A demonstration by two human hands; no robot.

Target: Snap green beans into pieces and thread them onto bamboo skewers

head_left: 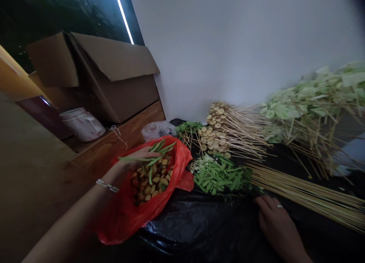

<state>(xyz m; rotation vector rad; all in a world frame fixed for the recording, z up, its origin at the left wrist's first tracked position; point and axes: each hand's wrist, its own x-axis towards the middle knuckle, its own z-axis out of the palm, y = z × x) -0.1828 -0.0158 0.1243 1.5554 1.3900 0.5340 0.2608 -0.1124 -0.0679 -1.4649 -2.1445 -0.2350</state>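
My left hand [134,162] is closed on a bunch of green bean pieces [155,152] and holds them over the mouth of a red plastic bag [171,179]. Round tan slices [149,183] fill the bag. My right hand [275,217] lies flat with fingers stretched out on the black plastic sheet [199,221], a ring on one finger, just below a bundle of bare bamboo skewers [302,192]. A pile of cut green beans [218,175] lies between the bag and my right hand.
Skewers threaded with tan slices [216,130], with green beans [188,128] and with pale leafy greens [308,103] lie against the white wall. A cardboard box [114,73], a white tub [82,123] and a clear bag [156,129] stand on the wooden ledge at the left.
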